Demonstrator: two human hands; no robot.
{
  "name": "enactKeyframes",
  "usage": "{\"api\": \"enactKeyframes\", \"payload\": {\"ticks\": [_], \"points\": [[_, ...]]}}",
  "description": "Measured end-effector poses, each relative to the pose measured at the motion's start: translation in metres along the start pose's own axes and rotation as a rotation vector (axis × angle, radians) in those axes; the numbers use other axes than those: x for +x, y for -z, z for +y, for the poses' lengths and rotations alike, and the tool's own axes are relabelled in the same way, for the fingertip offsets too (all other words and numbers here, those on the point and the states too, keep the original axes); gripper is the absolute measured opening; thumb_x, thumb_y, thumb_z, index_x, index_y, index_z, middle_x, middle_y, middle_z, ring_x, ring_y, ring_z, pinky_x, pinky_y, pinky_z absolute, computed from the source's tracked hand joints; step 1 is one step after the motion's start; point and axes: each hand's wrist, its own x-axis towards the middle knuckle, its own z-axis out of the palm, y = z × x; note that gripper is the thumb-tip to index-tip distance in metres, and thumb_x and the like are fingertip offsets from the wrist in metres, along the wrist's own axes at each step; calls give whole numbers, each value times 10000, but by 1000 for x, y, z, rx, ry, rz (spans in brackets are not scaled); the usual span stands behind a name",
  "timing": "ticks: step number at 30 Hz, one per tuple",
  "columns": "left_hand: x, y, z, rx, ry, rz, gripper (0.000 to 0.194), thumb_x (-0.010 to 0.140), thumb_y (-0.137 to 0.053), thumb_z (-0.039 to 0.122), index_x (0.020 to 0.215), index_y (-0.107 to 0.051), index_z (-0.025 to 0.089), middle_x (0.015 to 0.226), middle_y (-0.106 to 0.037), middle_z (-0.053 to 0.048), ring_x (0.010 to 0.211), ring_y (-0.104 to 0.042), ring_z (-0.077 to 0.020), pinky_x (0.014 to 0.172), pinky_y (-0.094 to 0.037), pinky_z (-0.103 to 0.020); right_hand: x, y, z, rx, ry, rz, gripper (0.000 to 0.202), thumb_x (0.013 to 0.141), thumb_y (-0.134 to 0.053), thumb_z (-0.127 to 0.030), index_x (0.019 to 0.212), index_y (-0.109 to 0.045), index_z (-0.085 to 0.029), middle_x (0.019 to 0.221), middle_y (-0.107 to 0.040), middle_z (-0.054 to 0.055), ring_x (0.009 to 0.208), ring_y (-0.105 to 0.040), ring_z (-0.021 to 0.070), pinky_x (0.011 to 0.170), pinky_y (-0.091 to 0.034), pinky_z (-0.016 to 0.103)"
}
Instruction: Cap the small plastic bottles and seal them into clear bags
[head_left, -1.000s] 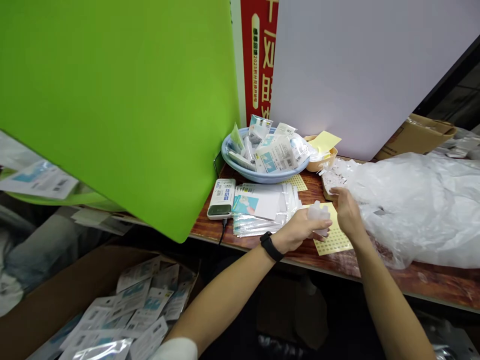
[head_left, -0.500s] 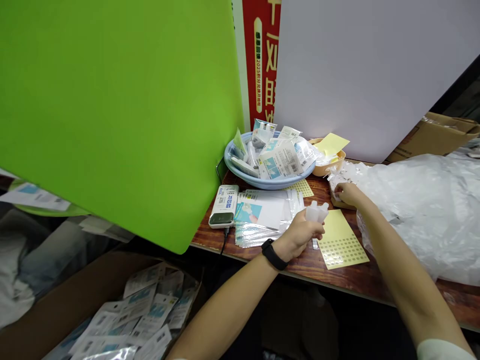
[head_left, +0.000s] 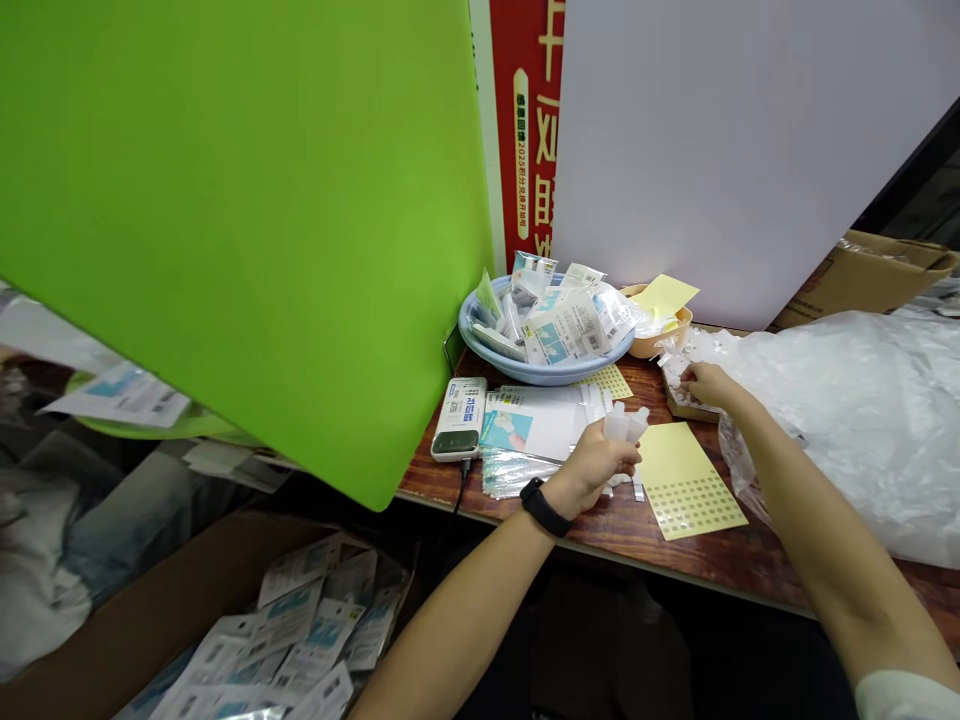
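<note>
My left hand (head_left: 589, 468), with a black band on its wrist, is closed around several small translucent white plastic pieces (head_left: 626, 424) that stick up above the fingers. Below it lie small white pieces, partly hidden. To its right is a yellow sticker sheet (head_left: 690, 480) with rows of small dots. My right hand (head_left: 709, 386) reaches into a low cardboard box (head_left: 691, 411) of small white pieces, its fingers pinched; what they hold is too small to make out. Left of my left hand lies a stack of printed cards and clear bags (head_left: 525, 430).
A blue basin (head_left: 551, 375) full of packed bags stands at the back, beside an orange basket (head_left: 651, 346). A white device (head_left: 460, 415) with a cable lies left. Plastic sheeting (head_left: 855, 420) covers the right. A green panel (head_left: 247, 220) leans left; a box of packets (head_left: 300, 630) sits below.
The view has shifted slightly. My left hand still grips the plastic pieces, tilted a little differently, and small white pieces now show beneath it. My right hand stays at the cardboard box.
</note>
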Motion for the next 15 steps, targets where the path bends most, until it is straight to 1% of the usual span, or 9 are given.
{"api": "enactKeyframes", "payload": {"ticks": [6, 10, 12, 15], "points": [[-2, 4, 6, -17, -7, 30, 304, 519, -588, 98, 813, -553, 165, 681, -540, 43, 564, -457, -72, 524, -355, -221, -5, 5, 7, -14, -33, 61, 269, 963, -554, -382, 1049, -622, -136, 955, -664, 42, 789, -640, 138, 734, -551, 323], [0, 4, 5, -43, -21, 32, 318, 522, -595, 103, 832, -569, 166, 703, -538, 40, 580, -461, -73, 529, -360, -217, -7, 7, 8, -40, -19, 31, 253, 973, -540, -360, 1059, -622, -137, 904, -669, 29, 730, -637, 123, 701, -550, 302], [2, 4, 4, -44, -19, 44, 313, 521, -595, 106, 829, -573, 164, 698, -535, 39, 578, -459, -73, 524, -359, -216, -6, 8, 7, -69, 8, 1, 219, 965, -557, -336, 1020, -641, -142, 909, -675, 29, 763, -643, 129, 739, -552, 314], [3, 3, 4, -37, -18, 46, 294, 519, -596, 105, 805, -569, 164, 688, -537, 39, 578, -460, -76, 516, -358, -216, -4, 5, 5, -124, 54, -24, 182, 934, -606, -319, 952, -660, -146, 975, -678, 43, 893, -644, 161, 839, -539, 362]]}}
